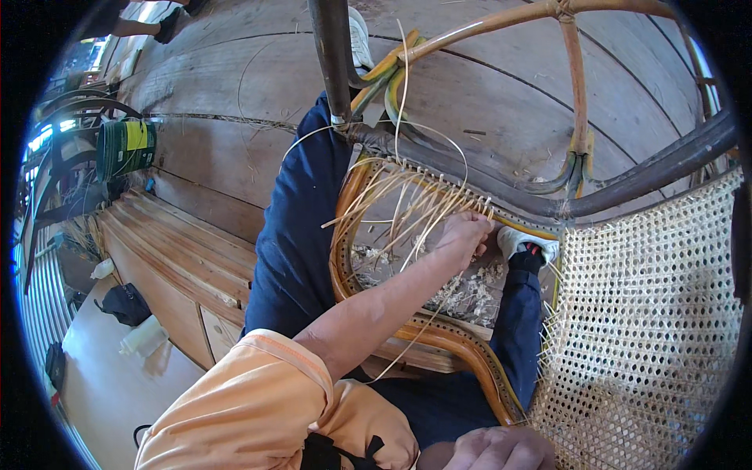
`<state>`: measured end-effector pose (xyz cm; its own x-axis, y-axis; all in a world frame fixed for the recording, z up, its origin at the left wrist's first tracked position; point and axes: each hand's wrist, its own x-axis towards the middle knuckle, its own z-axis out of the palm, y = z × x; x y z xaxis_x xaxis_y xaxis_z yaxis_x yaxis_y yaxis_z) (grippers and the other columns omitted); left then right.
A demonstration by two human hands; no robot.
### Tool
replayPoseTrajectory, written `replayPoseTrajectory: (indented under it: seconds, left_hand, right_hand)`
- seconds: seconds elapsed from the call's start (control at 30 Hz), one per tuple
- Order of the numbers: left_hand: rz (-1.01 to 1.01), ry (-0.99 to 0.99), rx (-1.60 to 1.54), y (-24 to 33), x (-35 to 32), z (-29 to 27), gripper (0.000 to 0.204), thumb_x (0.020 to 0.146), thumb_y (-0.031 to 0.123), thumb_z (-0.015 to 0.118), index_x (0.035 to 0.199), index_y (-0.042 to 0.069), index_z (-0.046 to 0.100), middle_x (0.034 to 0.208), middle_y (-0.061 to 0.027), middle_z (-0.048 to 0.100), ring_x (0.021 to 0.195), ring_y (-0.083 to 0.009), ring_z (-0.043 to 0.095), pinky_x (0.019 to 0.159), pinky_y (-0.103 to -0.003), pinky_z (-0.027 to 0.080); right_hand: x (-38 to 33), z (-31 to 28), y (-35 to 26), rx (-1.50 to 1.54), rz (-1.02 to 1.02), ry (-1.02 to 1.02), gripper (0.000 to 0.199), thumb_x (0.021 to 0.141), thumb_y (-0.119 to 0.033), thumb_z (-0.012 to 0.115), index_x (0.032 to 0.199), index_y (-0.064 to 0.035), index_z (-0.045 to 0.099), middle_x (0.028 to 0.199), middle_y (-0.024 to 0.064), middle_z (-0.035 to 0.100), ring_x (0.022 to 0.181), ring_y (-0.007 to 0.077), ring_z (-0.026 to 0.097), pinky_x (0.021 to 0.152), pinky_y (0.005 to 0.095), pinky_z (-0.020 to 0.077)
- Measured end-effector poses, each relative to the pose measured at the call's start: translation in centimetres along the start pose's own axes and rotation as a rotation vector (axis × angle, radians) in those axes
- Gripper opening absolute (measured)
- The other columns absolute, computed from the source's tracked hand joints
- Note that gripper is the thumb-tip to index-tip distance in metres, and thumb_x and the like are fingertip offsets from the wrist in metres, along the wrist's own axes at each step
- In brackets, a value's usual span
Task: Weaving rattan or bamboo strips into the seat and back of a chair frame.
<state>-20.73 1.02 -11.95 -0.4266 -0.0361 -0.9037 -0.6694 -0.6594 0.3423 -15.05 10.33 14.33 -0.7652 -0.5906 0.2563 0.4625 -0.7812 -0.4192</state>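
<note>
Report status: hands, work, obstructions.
Left hand at upper edge of curved, drilled brown wooden frame; right hand near its lower end. Thin pale cane strands along upper edge. Loose ends beside left hand.

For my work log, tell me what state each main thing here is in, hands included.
Curved frame: rim drilled with holes, opening largely unwoven.
Cane strands: fanned out, long ends loose.
Cane panel: woven in open mesh, short ends sticking out along its left edge.
Left hand: fingers bent, at the frame's upper edge; grip unclear.
Right hand: partly out of view; grip unclear.

Left hand (468,233) outstretched, right hand (505,450) closer in
</note>
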Motion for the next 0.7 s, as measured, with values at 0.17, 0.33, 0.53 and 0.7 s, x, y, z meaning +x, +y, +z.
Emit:
replayPoseTrajectory:
  seconds: [0.17,0.33,0.53,0.7]
  left_hand:
    - [-0.002,0.059,0.059,0.4,-0.5,0.4,0.01,0.074,0.01,0.062,0.079,0.004,0.055,0.065,-0.0027,0.05,0.049,-0.0105,0.045,0.039,-0.024,0.039]
    - [0.025,0.058,0.114,0.3,-0.6,0.7,0.007,0.074,0.01,0.06,0.076,0.005,0.055,0.061,-0.0013,0.049,0.045,-0.0096,0.043,0.04,-0.023,0.038]
    - [0.034,0.014,0.071,0.6,-0.5,0.6,0.007,0.074,0.011,0.06,0.075,0.006,0.055,0.057,-0.0005,0.049,0.045,-0.0105,0.042,0.039,-0.027,0.033]
    - [0.046,-0.006,0.129,0.1,0.5,0.3,0.008,0.077,0.01,0.056,0.081,0.003,0.055,0.063,-0.003,0.052,0.051,-0.012,0.046,0.045,-0.027,0.036]
  right_hand:
    - [0.1,-2.7,2.3,-0.933,-0.307,0.633,0.017,0.082,-0.006,0.053,0.069,0.0008,0.044,0.067,0.0061,0.05,0.051,0.0151,0.046,0.048,0.0254,0.039]
    - [1.1,-18.9,3.1,-1.769,0.226,0.699,0.011,0.083,-0.002,0.054,0.092,-0.0021,0.06,0.076,0.0098,0.055,0.065,0.0214,0.053,0.059,0.0304,0.0419]
    - [2.1,-24.0,3.9,-2.003,0.388,0.414,0.009,0.084,-0.006,0.054,0.092,-0.0034,0.056,0.082,0.0162,0.055,0.076,0.0355,0.055,0.065,0.0406,0.0445]
    - [2.1,-25.1,4.6,-2.045,0.331,0.33,0.009,0.085,-0.008,0.051,0.092,-0.003,0.056,0.082,0.0175,0.054,0.076,0.0364,0.055,0.064,0.0411,0.0451]
